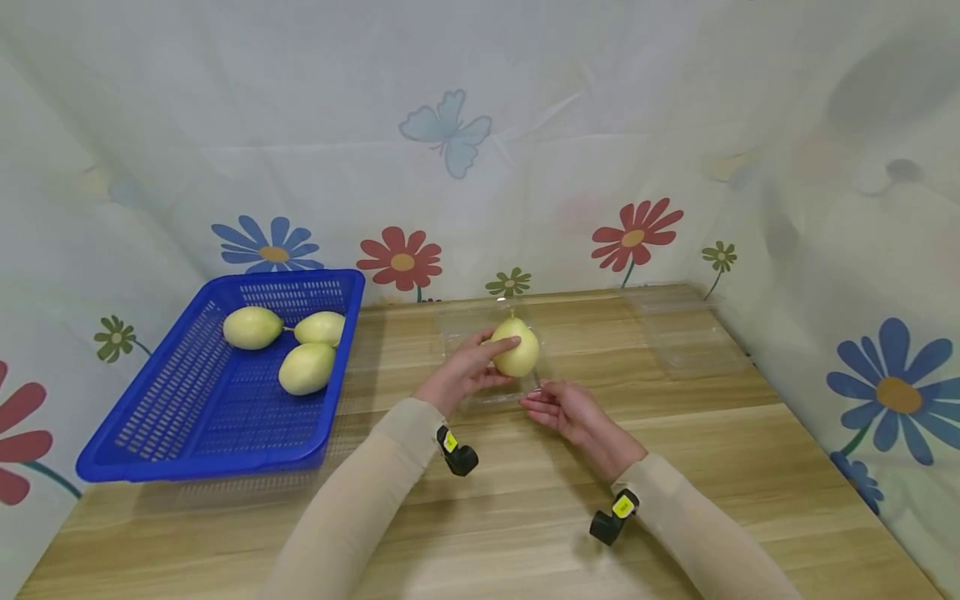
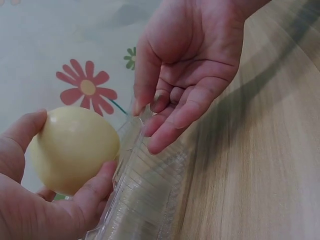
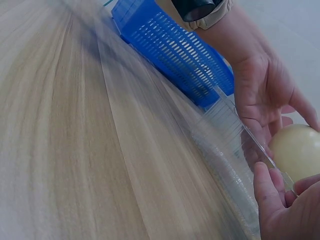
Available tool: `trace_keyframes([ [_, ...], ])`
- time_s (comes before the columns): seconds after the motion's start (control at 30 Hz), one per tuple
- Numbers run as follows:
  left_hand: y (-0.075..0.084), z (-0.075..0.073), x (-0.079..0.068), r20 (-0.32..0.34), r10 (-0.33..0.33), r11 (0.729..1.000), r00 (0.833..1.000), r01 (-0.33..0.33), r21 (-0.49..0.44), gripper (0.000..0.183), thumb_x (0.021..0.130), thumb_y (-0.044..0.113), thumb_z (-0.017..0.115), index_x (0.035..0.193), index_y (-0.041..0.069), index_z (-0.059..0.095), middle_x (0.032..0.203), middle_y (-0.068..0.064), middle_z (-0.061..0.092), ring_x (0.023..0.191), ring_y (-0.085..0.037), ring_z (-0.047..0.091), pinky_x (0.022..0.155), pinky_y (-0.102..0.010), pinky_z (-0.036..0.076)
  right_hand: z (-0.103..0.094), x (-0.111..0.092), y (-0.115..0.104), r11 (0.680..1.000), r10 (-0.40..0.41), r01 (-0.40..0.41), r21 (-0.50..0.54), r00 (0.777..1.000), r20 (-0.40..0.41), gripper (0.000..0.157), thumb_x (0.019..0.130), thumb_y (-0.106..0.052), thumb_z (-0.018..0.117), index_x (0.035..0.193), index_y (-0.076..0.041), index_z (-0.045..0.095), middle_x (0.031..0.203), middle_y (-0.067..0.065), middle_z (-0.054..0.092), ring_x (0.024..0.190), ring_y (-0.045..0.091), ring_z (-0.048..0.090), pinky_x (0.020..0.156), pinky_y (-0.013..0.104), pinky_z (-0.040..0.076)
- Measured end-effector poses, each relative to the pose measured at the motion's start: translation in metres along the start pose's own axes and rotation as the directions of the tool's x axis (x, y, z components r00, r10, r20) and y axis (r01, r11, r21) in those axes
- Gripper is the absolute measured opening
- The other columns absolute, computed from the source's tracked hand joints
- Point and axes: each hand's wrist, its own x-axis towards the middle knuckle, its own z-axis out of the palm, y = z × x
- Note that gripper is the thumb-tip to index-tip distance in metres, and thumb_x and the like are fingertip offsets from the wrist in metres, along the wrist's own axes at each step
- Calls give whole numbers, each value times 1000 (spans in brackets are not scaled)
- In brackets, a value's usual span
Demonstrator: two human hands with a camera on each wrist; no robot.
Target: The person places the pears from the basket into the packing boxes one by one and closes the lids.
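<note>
A pale yellow-green pear [image 1: 516, 347], its stem pointing up, is gripped between the thumb and fingers of my left hand [image 1: 472, 368]. Just under and around it lies a clear plastic container [image 2: 140, 192] on the table. In the left wrist view the pear [image 2: 75, 150] is beside the container's rim. My right hand [image 1: 573, 417] pinches the near right corner of that rim between thumb and fingers. The right wrist view shows the container's ribbed side wall [image 3: 220, 135] close to both hands.
To the left stands a blue plastic basket [image 1: 217, 425] holding three more pears [image 1: 307, 368]. Another clear plastic container [image 1: 686, 333] sits at the table's back right. A floral cloth [image 1: 525, 200] hangs behind the wooden table [image 1: 480, 533].
</note>
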Motion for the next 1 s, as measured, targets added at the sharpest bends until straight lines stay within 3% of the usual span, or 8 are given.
trace_keyframes([
  [0.57, -8, 1, 9, -15, -3, 998, 1000, 4, 63, 74, 98, 21, 70, 159, 9, 29, 154, -29, 41, 136, -48, 53, 111, -55, 50, 0, 1, 0, 1000, 2, -2, 5, 1000, -3, 26, 109, -8, 36, 120, 10, 51, 82, 1, 69, 78, 8, 74, 74, 20, 63],
  [1.0, -12, 2, 9, -20, -9, 993, 1000, 12, 116, 70, 97, 23, 71, 156, 8, 35, 147, -27, 50, 124, -42, 62, 101, -48, 59, 0, 2, 0, 1000, 10, -10, -9, 1000, -4, 28, 110, -10, 35, 122, 10, 50, 82, 1, 70, 78, 7, 74, 78, 21, 63],
])
